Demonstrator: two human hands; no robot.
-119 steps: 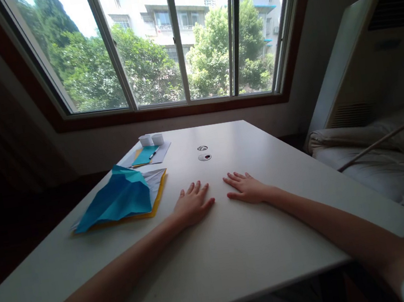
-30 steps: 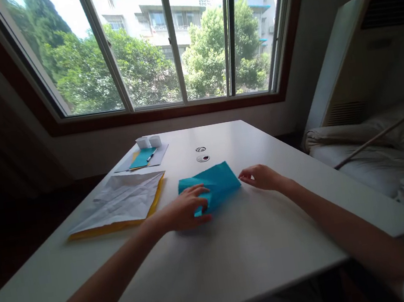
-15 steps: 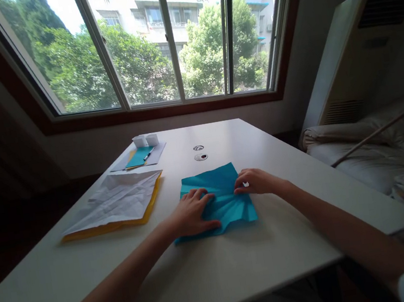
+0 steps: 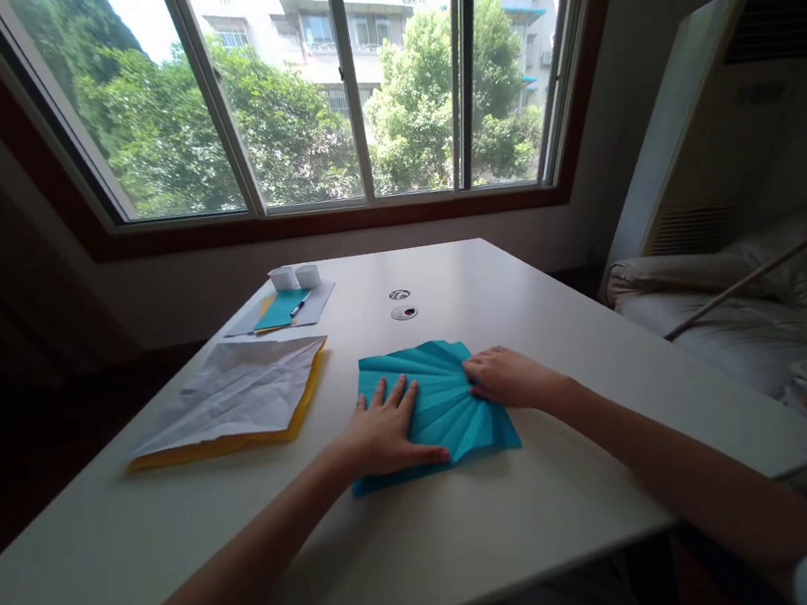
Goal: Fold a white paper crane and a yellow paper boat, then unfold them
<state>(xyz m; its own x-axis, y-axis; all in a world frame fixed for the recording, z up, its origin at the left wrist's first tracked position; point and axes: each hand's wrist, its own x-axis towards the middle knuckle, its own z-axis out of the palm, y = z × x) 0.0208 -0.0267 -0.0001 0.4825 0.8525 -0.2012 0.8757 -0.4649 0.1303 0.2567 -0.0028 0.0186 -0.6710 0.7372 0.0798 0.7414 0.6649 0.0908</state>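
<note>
A creased sheet of blue paper (image 4: 438, 403) lies in front of me, its folds fanning out from the right side. My left hand (image 4: 390, 431) rests flat on its left part with the fingers spread. At the right edge, my right hand (image 4: 504, 377) has its fingers closed on the paper where the creases gather. The tips of those fingers are partly hidden against the sheet.
A crumpled white sheet (image 4: 235, 393) lies over a yellow one (image 4: 205, 450) on the left of the white table (image 4: 552, 482). Farther back are two small white boxes (image 4: 295, 277), a flat blue sheet (image 4: 279, 310) and a pen (image 4: 300, 305). A cushioned seat (image 4: 700, 309) stands at the right.
My left fingers have spread out wider on the sheet. My right fingers have closed in on its right edge, and the creases now radiate more sharply from there.
</note>
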